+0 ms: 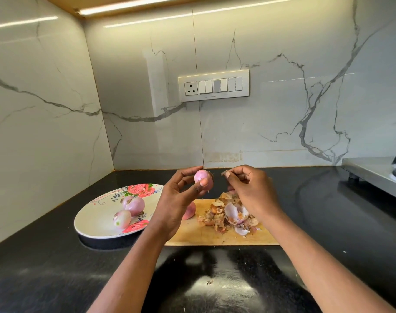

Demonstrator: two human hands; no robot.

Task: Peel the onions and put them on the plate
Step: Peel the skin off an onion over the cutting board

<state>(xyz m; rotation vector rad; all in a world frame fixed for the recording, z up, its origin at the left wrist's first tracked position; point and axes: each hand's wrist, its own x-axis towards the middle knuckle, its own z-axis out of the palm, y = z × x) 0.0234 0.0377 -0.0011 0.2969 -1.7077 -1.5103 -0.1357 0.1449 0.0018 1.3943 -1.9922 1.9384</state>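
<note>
onion (203, 177): pinched in left hand (181, 197), raised over cutting board (215, 236) so scraps drop on peel pile (228, 215)
right hand (249, 188): pinching torn skin scrap (225, 172)
plate (95, 222): holds two peeled onions (129, 211), left of board on bench (57, 267)

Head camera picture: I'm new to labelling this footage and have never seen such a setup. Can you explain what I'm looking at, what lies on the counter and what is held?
No machine here: the camera sits on a person's head, looking forward and down at their bare arms.

The left hand holds a small peeled onion up in its fingertips. The right hand pinches a scrap of dry skin beside it.

Below, on the black counter, a flowered plate carries two peeled onions. Right of it, a wooden cutting board bears a pile of peelings and another onion, partly hidden behind the left hand.
</note>
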